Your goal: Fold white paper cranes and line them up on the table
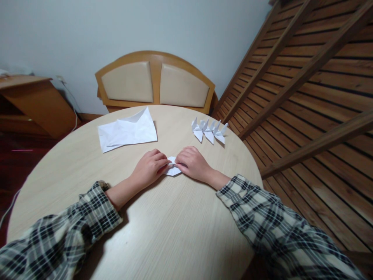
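Note:
A small folded white paper [174, 170] lies on the table between my two hands, with a raised ridge along its middle. My left hand [151, 166] pinches the ridge from the left, thumb and fingers pressed together. From the right, my right hand [192, 162] pinches the same paper, its fingers curled over the edge. Parts of the paper are hidden under both hands. Beyond my right hand stand 3 folded paper cranes [209, 131] in a row. Past my left hand lie loose white paper sheets [128, 130], creased and overlapping, one corner lifted.
The round light wooden table [163, 233] fills the middle. Behind it stands a wooden headboard [157, 77] with cream panels, against the wall. A slatted wood partition [305, 89] rises close at the right. A brown desk [37, 101] with a cable beside it stands at the left.

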`<act>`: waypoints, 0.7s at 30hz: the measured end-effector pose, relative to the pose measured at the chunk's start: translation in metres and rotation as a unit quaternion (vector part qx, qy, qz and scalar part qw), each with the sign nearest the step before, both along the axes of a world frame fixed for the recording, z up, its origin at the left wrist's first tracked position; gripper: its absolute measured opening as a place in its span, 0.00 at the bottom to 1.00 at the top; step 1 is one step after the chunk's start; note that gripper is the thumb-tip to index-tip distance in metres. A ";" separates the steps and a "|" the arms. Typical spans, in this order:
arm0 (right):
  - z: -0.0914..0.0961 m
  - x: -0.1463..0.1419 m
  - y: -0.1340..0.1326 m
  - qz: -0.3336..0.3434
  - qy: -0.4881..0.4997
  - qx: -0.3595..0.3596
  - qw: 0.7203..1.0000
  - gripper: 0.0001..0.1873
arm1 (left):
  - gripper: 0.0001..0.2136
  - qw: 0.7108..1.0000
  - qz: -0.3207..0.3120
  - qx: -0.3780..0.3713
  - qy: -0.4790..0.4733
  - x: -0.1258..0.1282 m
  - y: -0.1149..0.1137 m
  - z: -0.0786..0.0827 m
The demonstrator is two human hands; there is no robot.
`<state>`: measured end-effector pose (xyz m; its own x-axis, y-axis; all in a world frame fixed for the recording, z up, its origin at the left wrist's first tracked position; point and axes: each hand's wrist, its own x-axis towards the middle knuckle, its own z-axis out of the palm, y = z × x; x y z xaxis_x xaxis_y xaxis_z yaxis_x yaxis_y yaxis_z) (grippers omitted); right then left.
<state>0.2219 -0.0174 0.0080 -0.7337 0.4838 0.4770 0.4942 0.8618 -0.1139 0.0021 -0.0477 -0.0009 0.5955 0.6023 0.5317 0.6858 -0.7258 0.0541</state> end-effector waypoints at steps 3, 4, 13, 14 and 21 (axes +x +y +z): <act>0.001 0.000 0.000 0.002 0.001 0.006 1.000 0.09 | 0.08 1.000 -0.009 0.012 0.001 -0.001 0.001 0.001; 0.001 0.000 0.000 0.005 -0.001 0.005 1.000 0.08 | 0.08 1.000 -0.012 0.015 0.004 -0.001 0.001 0.001; -0.003 0.002 0.002 0.007 -0.026 -0.013 1.000 0.08 | 0.09 0.997 -0.051 0.052 0.004 -0.005 0.005 0.000; -0.003 0.002 0.002 0.007 -0.028 -0.012 0.999 0.08 | 0.08 0.997 -0.053 0.059 0.006 -0.005 0.005 0.000; -0.001 0.002 0.000 -0.009 -0.013 -0.010 1.000 0.07 | 0.09 0.997 -0.040 0.058 0.014 -0.005 0.003 0.002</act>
